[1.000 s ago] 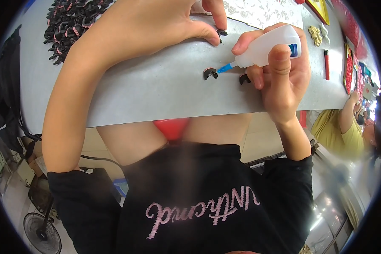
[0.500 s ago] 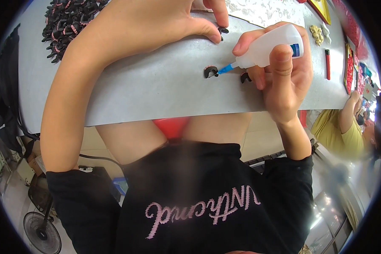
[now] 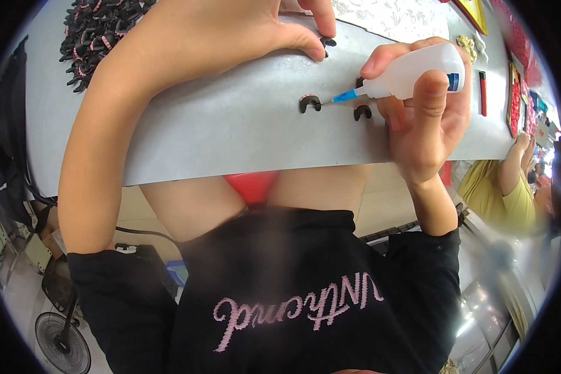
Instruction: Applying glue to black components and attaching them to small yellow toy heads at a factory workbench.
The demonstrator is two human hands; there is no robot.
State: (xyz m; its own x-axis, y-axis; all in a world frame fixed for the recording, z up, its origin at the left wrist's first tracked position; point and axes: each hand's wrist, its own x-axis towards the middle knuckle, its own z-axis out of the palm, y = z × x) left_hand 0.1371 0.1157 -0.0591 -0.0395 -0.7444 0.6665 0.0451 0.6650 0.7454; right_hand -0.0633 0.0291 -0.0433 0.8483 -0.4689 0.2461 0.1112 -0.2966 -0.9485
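Note:
My right hand (image 3: 439,121) is closed around a white squeeze bottle (image 3: 405,71) with a blue needle tip, tilted down to the left. Its thin metal end reaches the right side of a small black claw clip (image 3: 303,105) with a pink edge, lying on the grey table (image 3: 230,124). A second black clip (image 3: 362,112) lies below the bottle, and a dark piece (image 3: 359,81) shows partly behind the nozzle. Farther up, my left hand (image 3: 230,31) pinches another black clip (image 3: 328,43) between thumb and finger; its other fingers run out of view.
A heap of black and pink clips (image 3: 96,40) covers the table's far left. White patterned material (image 3: 393,19) lies at the back. At right are a red pen-like item (image 3: 483,93) and a crumpled gold bit (image 3: 466,48). A person in yellow (image 3: 502,193) sits beyond.
My right hand has drawn the bottle a little to the right, baring more of the needle and the clips beside it. My left hand has stayed nearly still.

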